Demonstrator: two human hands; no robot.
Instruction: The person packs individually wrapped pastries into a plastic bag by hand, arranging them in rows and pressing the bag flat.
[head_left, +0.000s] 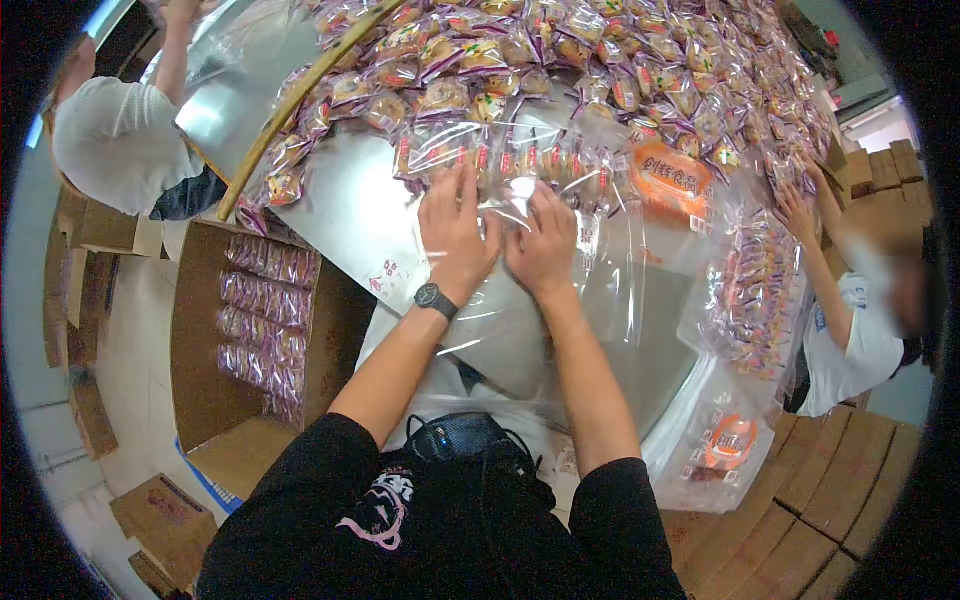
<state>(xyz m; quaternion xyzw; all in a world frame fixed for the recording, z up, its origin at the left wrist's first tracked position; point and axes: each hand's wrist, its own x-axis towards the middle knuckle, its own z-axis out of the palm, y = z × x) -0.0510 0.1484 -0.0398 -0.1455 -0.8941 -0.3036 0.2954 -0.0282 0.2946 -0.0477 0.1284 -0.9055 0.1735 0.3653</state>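
A large clear plastic bag (615, 275) lies on the metal table in front of me, with an orange printed label at its right. Inside its far end is a row of individually wrapped pastries (510, 160) standing on edge. My left hand (455, 235), with a black watch on the wrist, rests on the bag with its fingers stretched toward the row. Close beside it, my right hand (543, 242) lies on the film, its fingers apart and slightly bent. Both hands touch the near side of the row.
Loose wrapped pastries (690, 60) are heaped across the far table. At left stands a cardboard box (240, 430) holding several packed rows. Another filled bag (755, 300) lies at right, near a co-worker's hands (800, 210). A second person (125, 140) stands at upper left. Cartons (830, 470) are at lower right.
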